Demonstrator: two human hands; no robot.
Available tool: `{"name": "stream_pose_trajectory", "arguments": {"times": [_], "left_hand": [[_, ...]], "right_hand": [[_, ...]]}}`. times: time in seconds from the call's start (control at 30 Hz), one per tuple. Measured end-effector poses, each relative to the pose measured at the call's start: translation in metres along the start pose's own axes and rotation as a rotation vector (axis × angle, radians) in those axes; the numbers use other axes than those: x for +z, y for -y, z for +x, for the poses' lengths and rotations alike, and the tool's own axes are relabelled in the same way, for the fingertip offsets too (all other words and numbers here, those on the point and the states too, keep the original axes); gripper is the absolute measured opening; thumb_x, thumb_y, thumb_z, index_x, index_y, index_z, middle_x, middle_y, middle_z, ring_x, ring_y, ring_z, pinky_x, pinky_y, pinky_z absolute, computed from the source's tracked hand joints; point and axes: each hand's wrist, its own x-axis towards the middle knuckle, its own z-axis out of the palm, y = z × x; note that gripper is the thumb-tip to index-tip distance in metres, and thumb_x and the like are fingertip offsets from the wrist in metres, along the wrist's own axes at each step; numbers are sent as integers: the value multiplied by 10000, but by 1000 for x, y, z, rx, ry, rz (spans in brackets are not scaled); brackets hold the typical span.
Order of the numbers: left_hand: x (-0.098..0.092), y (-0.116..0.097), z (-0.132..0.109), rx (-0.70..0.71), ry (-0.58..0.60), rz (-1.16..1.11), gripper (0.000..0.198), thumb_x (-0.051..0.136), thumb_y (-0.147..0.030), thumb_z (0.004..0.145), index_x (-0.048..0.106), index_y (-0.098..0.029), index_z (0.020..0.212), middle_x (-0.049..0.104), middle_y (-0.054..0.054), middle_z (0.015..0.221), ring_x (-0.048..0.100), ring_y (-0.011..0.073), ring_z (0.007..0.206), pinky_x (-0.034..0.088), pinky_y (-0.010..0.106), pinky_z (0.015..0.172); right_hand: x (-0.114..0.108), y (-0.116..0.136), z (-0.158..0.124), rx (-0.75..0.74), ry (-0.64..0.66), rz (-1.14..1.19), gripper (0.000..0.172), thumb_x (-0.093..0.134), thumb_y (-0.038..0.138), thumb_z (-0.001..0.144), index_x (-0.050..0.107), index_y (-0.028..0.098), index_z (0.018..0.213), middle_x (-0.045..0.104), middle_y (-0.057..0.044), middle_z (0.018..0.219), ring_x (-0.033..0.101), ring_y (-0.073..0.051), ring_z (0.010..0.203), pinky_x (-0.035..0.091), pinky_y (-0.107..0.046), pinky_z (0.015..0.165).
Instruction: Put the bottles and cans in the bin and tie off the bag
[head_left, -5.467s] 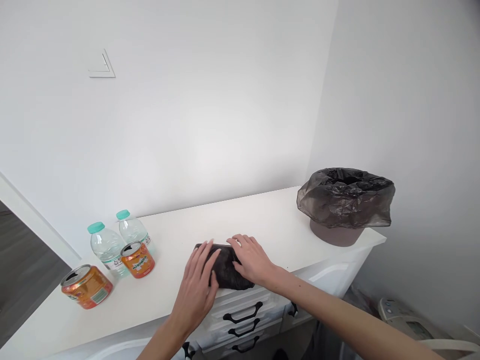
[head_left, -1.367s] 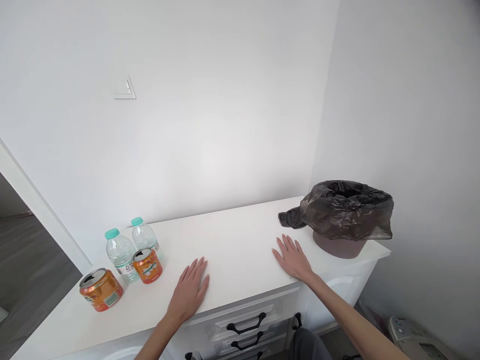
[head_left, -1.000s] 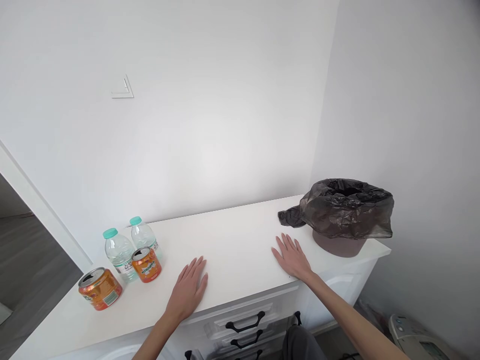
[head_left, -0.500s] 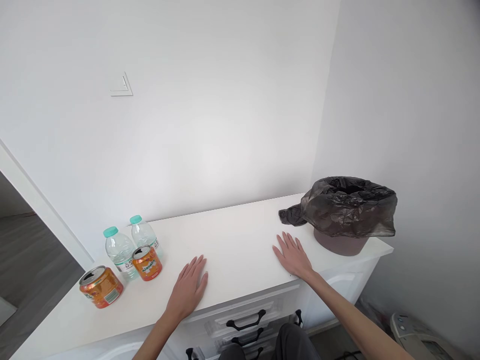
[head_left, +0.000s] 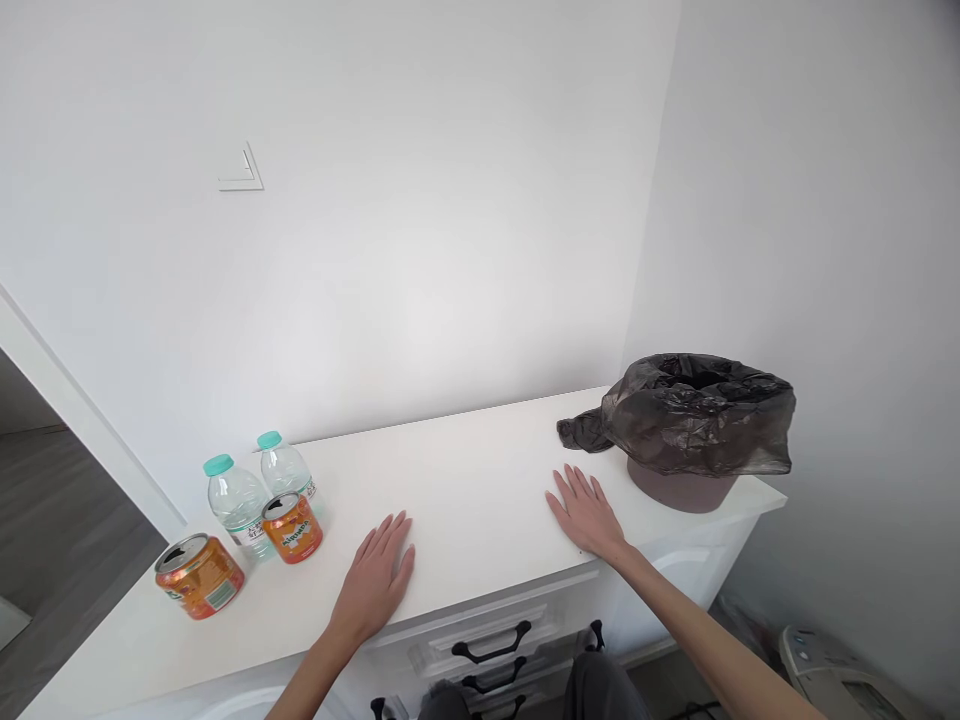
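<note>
My left hand [head_left: 377,578] lies flat on the white cabinet top [head_left: 465,500], fingers stretched out and holding nothing. To its left stand two orange soda cans, one nearer the hand [head_left: 292,528] and one farther left [head_left: 200,577]. Behind them are two clear plastic bottles with turquoise caps, the left bottle [head_left: 238,505] and the right bottle [head_left: 287,468], partly hidden by the near can. My right hand [head_left: 586,513] rests palm down, fingers spread, near a brown bin [head_left: 679,490] lined with a black plastic bag [head_left: 697,430]. The bin's inside is dark.
A twisted end of the bag [head_left: 583,432] lies on the top beside the bin. White walls rise behind and to the right, with a light switch [head_left: 241,172]. Black handles [head_left: 491,643] stick out from the drawers below. A beige machine [head_left: 832,675] stands at lower right.
Both hands stay in place on the cabinet top. The view has shifted very slightly, and my knees below have moved a little apart.
</note>
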Motion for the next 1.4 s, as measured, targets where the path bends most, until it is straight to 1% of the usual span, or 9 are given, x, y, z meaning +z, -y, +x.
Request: {"name": "stream_pose_trajectory", "arguments": {"times": [0.37,0.9,1.0,1.1,1.17,1.23,1.27,1.33,1.4], "left_hand": [[-3,-1,2,2,21,0,567,310,-465,1063,443,-214,1555,432,42,1638,337,237,1546,306,490,1273],[3,4,-1,24,-15,-6,536,335,-432,1063,456,-247,1551,451,36,1629,355,236,1538,315,482,1269],[2,3,-2,28,-25,-10,528,340,-424,1062,464,-253,1546,456,36,1625,360,239,1536,325,487,1264],[3,3,-3,31,-30,-9,530,344,-424,1060,465,-250,1545,456,37,1625,364,245,1534,333,493,1260],[5,4,-3,41,-46,-10,528,354,-421,1057,459,-262,1550,456,32,1625,366,246,1533,333,493,1259],[7,6,-3,54,-65,-13,529,366,-418,1053,452,-276,1555,460,28,1623,371,248,1530,334,494,1258],[8,7,-3,58,-72,-14,530,370,-418,1051,449,-280,1556,463,27,1621,374,248,1528,337,494,1257],[10,8,-1,63,-83,-15,533,377,-420,1047,448,-283,1557,469,25,1617,379,248,1526,342,495,1254],[11,10,1,68,-90,-15,535,384,-423,1043,450,-285,1556,476,24,1613,382,250,1524,346,500,1252]], "right_hand": [[2,-2,3,-3,-3,11,762,128,611,1048,248,160,1651,119,-80,1737,54,-241,1609,8,-466,1298],[-5,3,-2,-5,-2,16,717,183,550,1059,312,136,1629,180,-92,1727,99,-259,1606,37,-469,1299],[-12,-3,-18,-86,-32,140,712,247,557,1048,363,125,1602,270,-103,1703,181,-259,1591,134,-443,1297],[-29,-24,-50,-221,-214,338,584,330,551,1038,523,219,1479,496,-89,1578,414,-237,1480,331,-392,1224],[-47,-50,-75,-217,-465,399,427,395,505,1023,646,240,1245,650,-118,1352,557,-266,1314,400,-428,1154],[-68,-83,-94,-57,-735,406,356,469,488,978,638,204,1110,665,-145,1169,598,-302,1172,458,-465,1042],[-78,-102,-100,56,-824,411,349,492,487,954,627,191,1080,651,-149,1133,601,-311,1122,485,-460,962],[-94,-142,-104,289,-920,459,343,498,480,920,606,182,1051,626,-143,1090,615,-294,996,500,-426,812],[-101,-178,-98,430,-964,554,315,442,460,912,562,193,1029,621,-118,996,628,-265,901,502,-412,748]]}}
